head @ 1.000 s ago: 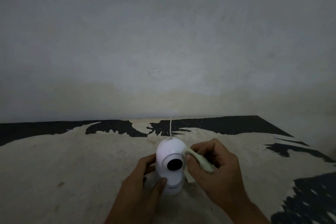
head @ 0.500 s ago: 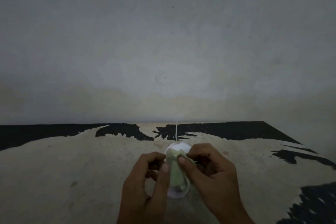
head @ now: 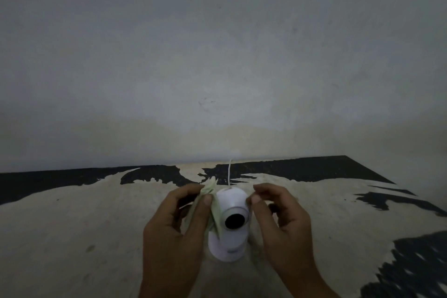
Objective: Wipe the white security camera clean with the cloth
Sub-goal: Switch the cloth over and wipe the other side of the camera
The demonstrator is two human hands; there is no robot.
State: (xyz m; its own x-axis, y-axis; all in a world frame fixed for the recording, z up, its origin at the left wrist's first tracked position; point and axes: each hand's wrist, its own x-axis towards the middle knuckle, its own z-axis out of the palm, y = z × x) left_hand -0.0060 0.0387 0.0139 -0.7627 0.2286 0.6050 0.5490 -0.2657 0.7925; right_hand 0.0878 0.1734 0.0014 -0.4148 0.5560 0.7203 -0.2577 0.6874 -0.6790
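A white security camera (head: 229, 239) with a round black lens stands upright on the worn table (head: 72, 237), lens turned toward me. A pale green cloth (head: 214, 210) is pressed against its left side, pinched in my left hand (head: 176, 232). My right hand (head: 283, 222) sits at the camera's right side, thumb and fingertips touching the head. A thin white cable (head: 229, 172) runs from the camera's top back toward the wall.
The tabletop is pale with black peeled patches along the far edge (head: 302, 167) and at the right (head: 416, 264). A bare grey wall (head: 217, 68) rises right behind the table. The scene is dim.
The cloth has passed from my right hand across the camera's front into my left hand. It now lies on the camera's left side, and the lens is uncovered again.
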